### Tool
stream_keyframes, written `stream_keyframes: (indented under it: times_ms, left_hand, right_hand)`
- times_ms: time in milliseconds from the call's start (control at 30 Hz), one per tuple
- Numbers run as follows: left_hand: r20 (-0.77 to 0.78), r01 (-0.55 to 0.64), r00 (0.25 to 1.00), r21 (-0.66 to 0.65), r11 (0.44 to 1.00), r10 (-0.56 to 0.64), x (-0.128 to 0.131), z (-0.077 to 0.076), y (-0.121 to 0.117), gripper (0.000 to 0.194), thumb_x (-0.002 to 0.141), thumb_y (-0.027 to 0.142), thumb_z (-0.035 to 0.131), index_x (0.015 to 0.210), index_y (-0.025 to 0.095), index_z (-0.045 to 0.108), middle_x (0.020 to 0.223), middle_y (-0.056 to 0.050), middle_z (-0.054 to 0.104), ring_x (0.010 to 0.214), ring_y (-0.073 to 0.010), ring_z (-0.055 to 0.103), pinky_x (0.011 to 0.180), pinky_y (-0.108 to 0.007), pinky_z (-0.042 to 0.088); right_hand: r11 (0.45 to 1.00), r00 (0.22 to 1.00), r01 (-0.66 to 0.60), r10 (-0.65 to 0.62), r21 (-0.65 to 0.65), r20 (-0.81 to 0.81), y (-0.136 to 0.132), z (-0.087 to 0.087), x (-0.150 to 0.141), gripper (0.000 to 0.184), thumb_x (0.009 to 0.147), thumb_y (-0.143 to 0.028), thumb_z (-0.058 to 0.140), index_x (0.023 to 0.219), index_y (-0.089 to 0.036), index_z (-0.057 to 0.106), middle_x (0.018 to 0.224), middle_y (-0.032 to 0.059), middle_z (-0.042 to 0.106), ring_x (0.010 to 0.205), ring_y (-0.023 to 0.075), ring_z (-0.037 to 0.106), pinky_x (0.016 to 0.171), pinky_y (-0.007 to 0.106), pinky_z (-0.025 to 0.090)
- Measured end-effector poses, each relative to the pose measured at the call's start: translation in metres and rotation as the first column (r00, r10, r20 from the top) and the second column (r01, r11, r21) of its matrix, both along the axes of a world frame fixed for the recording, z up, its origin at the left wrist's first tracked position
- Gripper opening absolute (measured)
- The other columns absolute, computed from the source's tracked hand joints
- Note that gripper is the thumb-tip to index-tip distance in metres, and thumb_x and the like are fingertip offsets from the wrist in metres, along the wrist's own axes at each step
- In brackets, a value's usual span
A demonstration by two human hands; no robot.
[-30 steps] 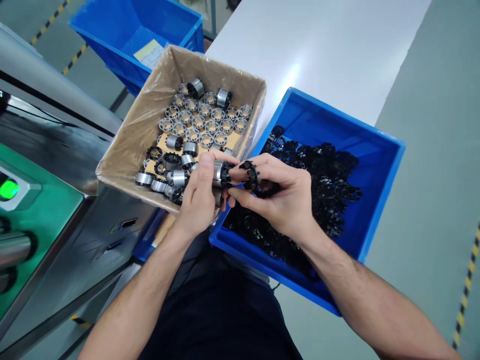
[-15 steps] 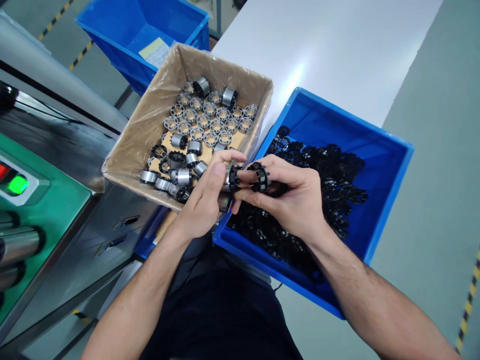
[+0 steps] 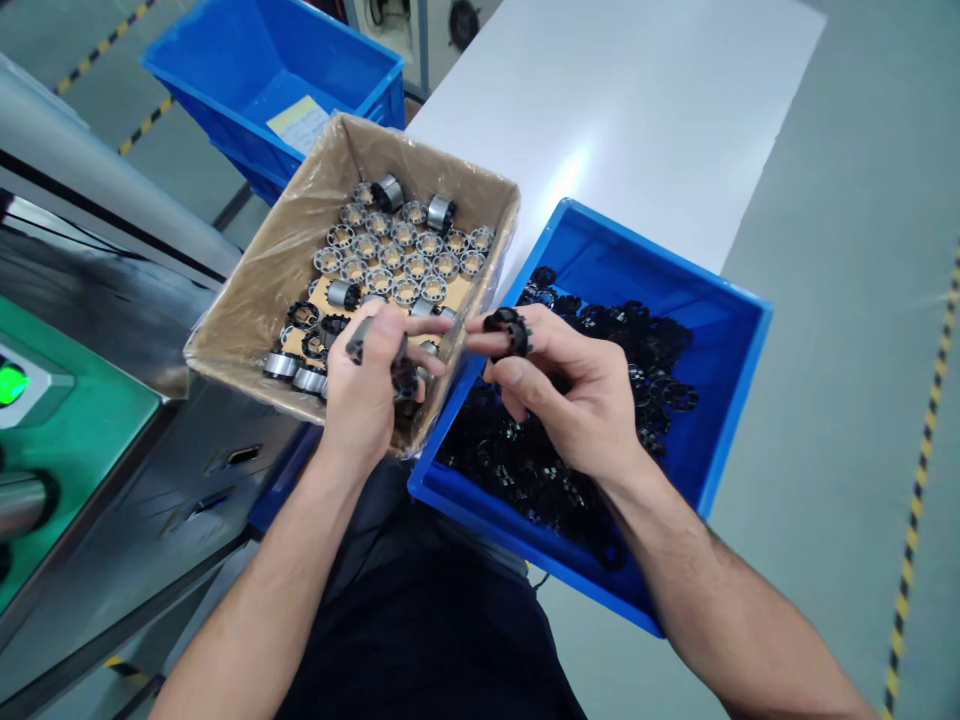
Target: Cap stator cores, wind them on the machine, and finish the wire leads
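My left hand (image 3: pixel 371 390) is closed round a metal cylinder with a black ring on it (image 3: pixel 401 372), held over the near corner of a plastic-lined cardboard box (image 3: pixel 247 300) of silver cylinders (image 3: pixel 405 265). My right hand (image 3: pixel 570 395) has a black toothed ring (image 3: pixel 510 330) threaded on its forefinger, its other fingers curled, above a blue bin (image 3: pixel 739 340) heaped with black plastic rings (image 3: pixel 645 360). The two hands are a little apart.
A second blue bin (image 3: pixel 247 60) with a paper slip stands behind the box. A white tabletop (image 3: pixel 615 110) stretches away behind both containers. At the left is a grey machine with a green panel and lit green button (image 3: pixel 11 385). Yellow-black floor tape (image 3: pixel 919 480) runs on the right.
The hands, joined at the cylinder before, have separated. My left hand has carried the ringed cylinder left over the box. One black ring stays on my right forefinger.
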State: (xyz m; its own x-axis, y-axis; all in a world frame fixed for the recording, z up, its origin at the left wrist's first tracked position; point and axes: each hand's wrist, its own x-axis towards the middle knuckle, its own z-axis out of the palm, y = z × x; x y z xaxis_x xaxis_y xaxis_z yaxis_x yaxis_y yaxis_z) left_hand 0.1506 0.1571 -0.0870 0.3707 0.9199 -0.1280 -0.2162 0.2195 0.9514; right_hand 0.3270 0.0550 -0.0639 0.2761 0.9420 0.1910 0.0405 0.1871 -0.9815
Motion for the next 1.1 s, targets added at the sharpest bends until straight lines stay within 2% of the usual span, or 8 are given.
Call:
stream_keyframes:
  times_ms: [67, 133, 267, 367, 500, 667, 900, 1100]
  left_hand:
    - [0.01, 0.002, 1.0, -0.031, 1.0, -0.002, 0.001, 0.001, 0.0, 0.058, 0.099, 0.077, 0.097, 0.105, 0.027, 0.068, 0.077, 0.003, 0.075, 0.048, -0.0114, 0.056, 0.042, -0.024, 0.039]
    - [0.023, 0.083, 0.996, -0.025, 0.996, -0.083, -0.001, 0.003, -0.001, 0.055, 0.099, 0.073, 0.099, 0.123, 0.03, 0.075, 0.067, 0.008, 0.063, 0.047, -0.0112, 0.049, 0.043, -0.024, 0.039]
    - [0.068, 0.194, 0.979, -0.025, 0.981, -0.192, -0.005, 0.004, -0.003, 0.06, 0.109, 0.083, 0.083, 0.144, 0.034, 0.078, 0.081, 0.001, 0.07, 0.058, -0.0164, 0.062, 0.052, -0.031, 0.052]
    - [0.02, 0.261, 0.965, -0.039, 0.964, -0.261, -0.007, 0.002, -0.006, 0.063, 0.108, 0.086, 0.082, 0.139, 0.031, 0.079, 0.082, -0.001, 0.069, 0.061, -0.0198, 0.066, 0.051, -0.033, 0.051]
    - [-0.013, 0.268, 0.963, -0.033, 0.963, -0.268, -0.009, -0.001, -0.01, 0.066, 0.108, 0.096, 0.073, 0.117, 0.03, 0.073, 0.082, 0.0, 0.069, 0.056, -0.0174, 0.059, 0.049, -0.031, 0.048]
    - [0.001, 0.306, 0.952, -0.07, 0.949, -0.307, -0.011, 0.002, -0.013, 0.061, 0.114, 0.091, 0.067, 0.128, 0.032, 0.073, 0.082, 0.001, 0.066, 0.052, -0.0153, 0.056, 0.047, -0.029, 0.045]
    - [-0.012, 0.379, 0.925, -0.045, 0.924, -0.38, -0.014, 0.003, -0.01, 0.06, 0.118, 0.082, 0.066, 0.148, 0.031, 0.075, 0.073, 0.001, 0.065, 0.054, -0.0174, 0.058, 0.051, -0.029, 0.045]
    - [0.049, 0.414, 0.91, -0.069, 0.908, -0.412, -0.015, 0.005, -0.011, 0.058, 0.116, 0.081, 0.07, 0.144, 0.031, 0.076, 0.099, -0.004, 0.076, 0.059, -0.0157, 0.061, 0.053, -0.031, 0.052]
  right_hand:
    - [0.999, 1.0, -0.018, 0.018, -0.03, -0.005, -0.001, 0.0, -0.001, 0.026, 0.102, -0.046, 0.106, 0.105, -0.025, 0.091, 0.13, 0.0073, 0.092, 0.118, 0.0237, 0.088, 0.076, 0.028, 0.069]
    - [0.998, 1.0, -0.026, 0.025, -0.065, -0.017, -0.001, -0.002, -0.003, 0.04, 0.093, -0.047, 0.113, 0.112, -0.026, 0.085, 0.126, 0.0052, 0.092, 0.105, 0.0204, 0.088, 0.074, 0.026, 0.069]
    - [0.999, 0.999, -0.027, 0.027, -0.026, 0.022, 0.001, -0.006, -0.006, 0.044, 0.096, -0.043, 0.11, 0.13, -0.03, 0.087, 0.136, 0.0044, 0.09, 0.083, 0.0125, 0.079, 0.069, 0.026, 0.069]
    - [0.997, 0.997, -0.062, 0.06, 0.039, 0.042, 0.002, -0.006, -0.006, 0.032, 0.099, -0.031, 0.106, 0.127, -0.028, 0.089, 0.138, 0.0053, 0.089, 0.089, 0.0131, 0.081, 0.071, 0.024, 0.07]
    - [0.999, 0.999, -0.036, 0.036, -0.003, -0.003, 0.002, -0.007, -0.009, 0.039, 0.099, -0.028, 0.105, 0.133, -0.027, 0.087, 0.132, 0.0029, 0.089, 0.082, 0.0104, 0.081, 0.069, 0.023, 0.069]
    - [0.999, 0.999, 0.036, -0.036, -0.034, -0.013, 0.004, -0.01, -0.013, 0.04, 0.091, -0.038, 0.115, 0.12, -0.024, 0.091, 0.1, -0.0024, 0.083, 0.071, 0.0096, 0.078, 0.063, 0.022, 0.065]
    - [0.998, 0.998, 0.056, -0.057, -0.029, -0.002, 0.005, -0.014, -0.011, 0.043, 0.086, -0.047, 0.118, 0.114, -0.024, 0.095, 0.104, 0.0, 0.085, 0.067, 0.0096, 0.073, 0.063, 0.026, 0.066]
    - [0.993, 0.989, 0.118, -0.117, -0.009, 0.088, 0.002, -0.014, -0.017, 0.041, 0.084, -0.052, 0.118, 0.106, -0.026, 0.095, 0.105, 0.003, 0.085, 0.078, 0.0151, 0.074, 0.066, 0.031, 0.066]
